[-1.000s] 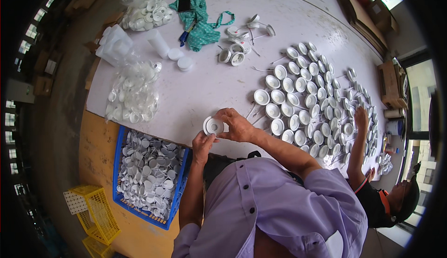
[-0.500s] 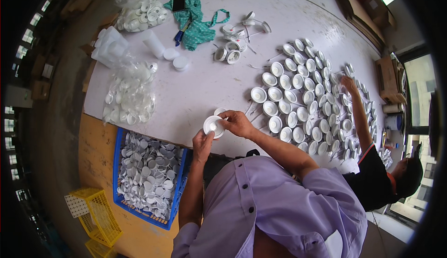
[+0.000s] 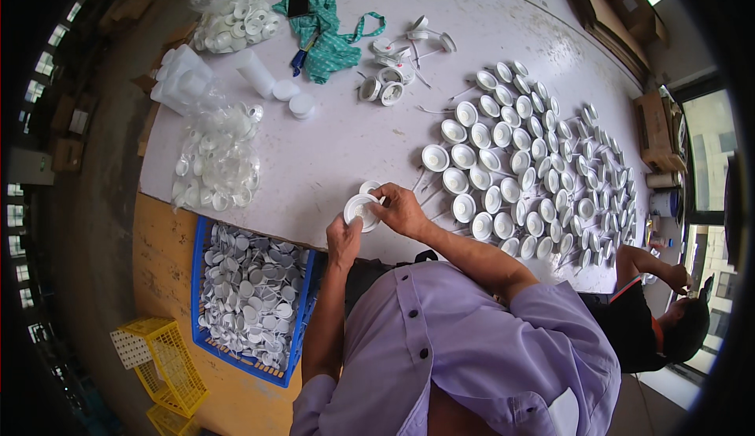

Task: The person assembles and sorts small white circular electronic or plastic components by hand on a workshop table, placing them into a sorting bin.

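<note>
"Okay, quick log: where's your piece?"

"Your white round cup (image 3: 362, 210) is at centre frame, over the near side of the table (image 3: 314, 153). Your left hand (image 3: 344, 241) pinches its lower rim; your right hand (image 3: 399, 213) pinches its right side. A second white ring (image 3: 370, 187) shows just above it, partly hidden."

"How far along are you?"

"Seemingly mid-piece: both your hands are on it, and it's not yet set down. Similar cups (image 3: 510, 191) spread across the right of the frame; finished or waiting, can't tell."

"And what's left?"

"Probably plenty: white discs (image 3: 250, 298) heap in the blue crate (image 3: 197, 279), lower left, and bagged white parts (image 3: 216, 161) lie upper left. Exact count's unclear."
</note>
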{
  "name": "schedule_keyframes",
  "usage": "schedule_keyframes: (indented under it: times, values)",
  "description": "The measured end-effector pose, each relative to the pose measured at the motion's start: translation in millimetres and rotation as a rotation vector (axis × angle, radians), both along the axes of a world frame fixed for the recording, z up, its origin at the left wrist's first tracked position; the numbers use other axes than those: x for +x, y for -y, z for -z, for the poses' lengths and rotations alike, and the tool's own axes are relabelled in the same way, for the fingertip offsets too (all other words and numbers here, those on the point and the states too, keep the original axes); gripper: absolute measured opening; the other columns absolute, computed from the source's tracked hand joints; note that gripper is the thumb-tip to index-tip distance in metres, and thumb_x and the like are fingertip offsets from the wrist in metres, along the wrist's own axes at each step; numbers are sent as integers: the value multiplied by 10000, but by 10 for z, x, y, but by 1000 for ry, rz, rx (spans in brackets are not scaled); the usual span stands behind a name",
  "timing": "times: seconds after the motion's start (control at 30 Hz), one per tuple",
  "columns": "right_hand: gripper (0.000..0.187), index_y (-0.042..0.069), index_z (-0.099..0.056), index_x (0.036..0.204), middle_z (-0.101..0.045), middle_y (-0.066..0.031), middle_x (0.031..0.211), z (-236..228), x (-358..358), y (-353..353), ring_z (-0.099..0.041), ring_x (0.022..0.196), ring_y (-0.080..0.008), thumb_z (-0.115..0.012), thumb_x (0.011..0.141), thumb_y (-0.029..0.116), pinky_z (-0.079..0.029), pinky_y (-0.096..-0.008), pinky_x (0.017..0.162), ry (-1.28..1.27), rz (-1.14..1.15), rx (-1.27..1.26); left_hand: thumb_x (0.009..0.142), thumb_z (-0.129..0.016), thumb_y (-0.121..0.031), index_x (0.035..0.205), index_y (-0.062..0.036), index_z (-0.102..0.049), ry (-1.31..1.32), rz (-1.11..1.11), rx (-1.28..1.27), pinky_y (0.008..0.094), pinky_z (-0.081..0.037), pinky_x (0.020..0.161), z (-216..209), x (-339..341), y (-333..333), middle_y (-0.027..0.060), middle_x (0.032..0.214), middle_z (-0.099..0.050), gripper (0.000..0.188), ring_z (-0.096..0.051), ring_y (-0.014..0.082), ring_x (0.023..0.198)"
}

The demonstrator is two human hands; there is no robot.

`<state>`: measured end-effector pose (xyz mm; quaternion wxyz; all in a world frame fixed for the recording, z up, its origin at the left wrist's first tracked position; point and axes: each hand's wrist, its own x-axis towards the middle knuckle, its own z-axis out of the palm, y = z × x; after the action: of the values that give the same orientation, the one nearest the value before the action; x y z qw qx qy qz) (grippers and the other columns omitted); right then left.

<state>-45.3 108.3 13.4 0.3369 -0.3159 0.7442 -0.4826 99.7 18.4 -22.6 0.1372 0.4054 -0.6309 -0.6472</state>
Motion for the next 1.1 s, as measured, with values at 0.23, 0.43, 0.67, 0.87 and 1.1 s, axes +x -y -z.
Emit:
schedule_keyframes:
  times: [0.23,0.43,0.67,0.87,1.1]
  values:
    - [243,-10,-624,989,-610,-59,766,140,5,0,-559,643,-101,-681,808,142,-474,-252,588,-45,6,-62,833,-559,-147,996,41,-630,-50,-31,69,292,-476,673,44,-48,21,83,837,-651,259,-590,155,733]
    - [299,1,-643,1027,-642,-134,952,-36,-139,-49,-639,740,-208,-694,775,153,-518,-315,676,87,-45,92,873,-593,-118,1050,6,-600,-169,24,295,196,-355,518,-68,-58,34,9,782,-589,217,-430,40,571]
    - [449,44,-554,1208,-583,-138,1071,-79,-299,-153,-631,724,-188,-699,801,167,-543,-311,682,-175,-189,-112,850,-598,-106,1042,14,-595,-239,79,301,203,-368,542,4,-68,65,-3,757,-568,227,-446,43,617]
    - [433,53,-562,1210,-600,-140,1005,13,-334,-169,-614,695,-192,-688,807,152,-533,-315,669,-157,-182,-124,852,-572,-112,1057,12,-597,-201,106,267,208,-374,594,-4,-160,83,7,814,-580,240,-451,58,652]
    - [269,-4,-646,1018,-657,-153,884,-70,-300,-90,-641,698,-231,-655,798,151,-519,-329,653,-20,-48,63,879,-534,-166,1034,-11,-621,-142,87,71,218,-366,561,-131,-304,58,-9,758,-569,236,-436,51,617]
